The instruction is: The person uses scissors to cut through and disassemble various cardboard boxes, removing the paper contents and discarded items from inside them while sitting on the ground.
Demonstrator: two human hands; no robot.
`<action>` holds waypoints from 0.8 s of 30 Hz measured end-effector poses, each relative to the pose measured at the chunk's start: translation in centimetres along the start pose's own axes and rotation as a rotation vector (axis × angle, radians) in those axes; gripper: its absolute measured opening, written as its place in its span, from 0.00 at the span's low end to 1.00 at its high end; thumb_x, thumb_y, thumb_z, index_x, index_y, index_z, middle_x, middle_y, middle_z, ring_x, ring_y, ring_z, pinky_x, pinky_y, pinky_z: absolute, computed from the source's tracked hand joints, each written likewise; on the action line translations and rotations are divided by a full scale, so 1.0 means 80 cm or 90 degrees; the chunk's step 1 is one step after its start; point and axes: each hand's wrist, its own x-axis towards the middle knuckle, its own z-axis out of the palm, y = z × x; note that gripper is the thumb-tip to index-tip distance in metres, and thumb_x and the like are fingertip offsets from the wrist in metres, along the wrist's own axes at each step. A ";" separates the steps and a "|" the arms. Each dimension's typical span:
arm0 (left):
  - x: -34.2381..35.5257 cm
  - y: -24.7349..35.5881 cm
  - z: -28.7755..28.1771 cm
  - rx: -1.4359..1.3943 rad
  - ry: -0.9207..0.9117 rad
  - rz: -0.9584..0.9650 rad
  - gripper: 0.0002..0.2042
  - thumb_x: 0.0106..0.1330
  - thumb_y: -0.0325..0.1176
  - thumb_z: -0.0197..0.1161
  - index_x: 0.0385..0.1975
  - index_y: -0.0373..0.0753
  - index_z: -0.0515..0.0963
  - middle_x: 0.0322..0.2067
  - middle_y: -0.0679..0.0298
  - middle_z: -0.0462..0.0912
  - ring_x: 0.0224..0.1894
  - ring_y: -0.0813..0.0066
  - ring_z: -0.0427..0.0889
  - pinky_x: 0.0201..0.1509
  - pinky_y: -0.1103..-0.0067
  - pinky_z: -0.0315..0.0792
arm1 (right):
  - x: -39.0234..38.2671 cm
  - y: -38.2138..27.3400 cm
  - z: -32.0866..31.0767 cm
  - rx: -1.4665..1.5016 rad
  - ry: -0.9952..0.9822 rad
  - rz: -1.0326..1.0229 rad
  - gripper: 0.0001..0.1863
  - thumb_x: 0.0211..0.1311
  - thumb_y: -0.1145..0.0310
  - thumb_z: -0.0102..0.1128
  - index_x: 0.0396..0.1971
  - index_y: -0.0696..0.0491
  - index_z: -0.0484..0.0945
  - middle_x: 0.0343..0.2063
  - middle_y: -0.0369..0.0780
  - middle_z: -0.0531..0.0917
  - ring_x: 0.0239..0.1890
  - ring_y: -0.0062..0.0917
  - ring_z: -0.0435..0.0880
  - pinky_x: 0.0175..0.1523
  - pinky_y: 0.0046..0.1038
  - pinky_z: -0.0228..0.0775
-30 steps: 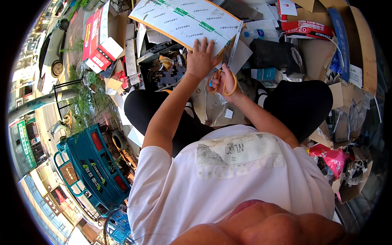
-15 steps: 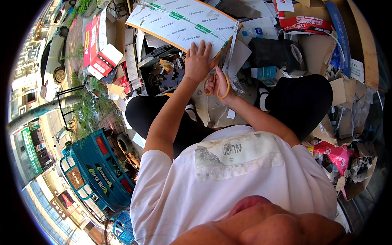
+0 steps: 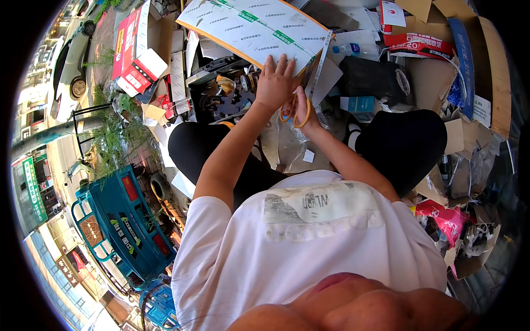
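A flat box wrapped in white printed sheet point(image 3: 232, 36), with green tape along it and orange-brown edges, slants across the far middle. My left hand point(image 3: 274, 84) lies on its near edge, fingers stretched out and pressing on the white surface. Beside it, at the box's near right corner, my right hand point(image 3: 306, 112) is closed on scissors with orange handles point(image 3: 296, 124). The scissor blades are mostly hidden by my hands and the box corner. A narrow printed strip point(image 3: 319, 65) runs down along the box's right edge.
Dark machine parts point(image 3: 223, 102) lie below the box on the left. To the right are a clear plastic bottle point(image 3: 353, 49), a black bag-like bundle point(image 3: 367, 80), a small blue box point(image 3: 359, 103) and opened cartons point(image 3: 480, 60). A red-white carton point(image 3: 130, 52) stands left; a teal vehicle point(image 3: 124, 226) is beyond.
The scissors' handles have turned and come closer together in my right hand, which sits slightly lower. My left hand stays on the box. The whole view has shifted slightly.
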 end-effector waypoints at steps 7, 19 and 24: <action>0.000 -0.006 0.006 -0.008 0.035 0.001 0.26 0.63 0.47 0.63 0.61 0.46 0.73 0.60 0.56 0.75 0.61 0.38 0.72 0.62 0.60 0.71 | -0.006 -0.029 0.000 0.145 -0.033 0.087 0.29 0.73 0.38 0.40 0.23 0.48 0.67 0.13 0.31 0.63 0.16 0.20 0.64 0.31 0.30 0.69; -0.001 -0.006 0.001 0.010 0.037 0.017 0.27 0.62 0.43 0.65 0.61 0.46 0.72 0.60 0.56 0.75 0.59 0.39 0.73 0.61 0.61 0.72 | -0.006 -0.035 -0.005 0.205 -0.045 0.105 0.30 0.71 0.35 0.41 0.22 0.47 0.66 0.13 0.30 0.63 0.16 0.21 0.62 0.34 0.32 0.70; -0.001 -0.006 0.005 0.016 0.037 0.013 0.27 0.61 0.43 0.65 0.61 0.46 0.72 0.60 0.55 0.75 0.60 0.39 0.73 0.61 0.61 0.72 | -0.007 -0.035 -0.021 0.126 -0.065 0.108 0.30 0.70 0.34 0.42 0.21 0.46 0.65 0.11 0.29 0.62 0.16 0.20 0.62 0.30 0.29 0.66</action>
